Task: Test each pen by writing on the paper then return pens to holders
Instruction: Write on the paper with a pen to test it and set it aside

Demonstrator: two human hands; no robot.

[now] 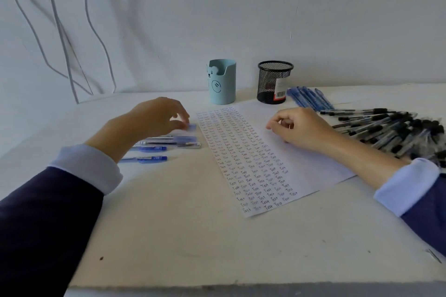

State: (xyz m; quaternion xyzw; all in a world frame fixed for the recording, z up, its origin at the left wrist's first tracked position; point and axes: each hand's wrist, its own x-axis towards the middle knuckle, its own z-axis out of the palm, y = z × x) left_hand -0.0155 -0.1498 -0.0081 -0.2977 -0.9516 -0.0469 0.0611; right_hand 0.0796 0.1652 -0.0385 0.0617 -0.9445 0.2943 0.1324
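Blue and blurred, the pen is pinched between your left hand's thumb and fingertips, just beside the paper's left edge. Rows of "Test" fill that sheet. Your right hand rests on the paper, fingers curled, nothing visible in them. Beyond your hands on the bench stand a blue cup and a mesh cup; you cannot tell their contents.

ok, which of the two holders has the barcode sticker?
The black mesh holder, the right one. Its sticker sits low on the side; the light blue holder is solid, with a bear face.
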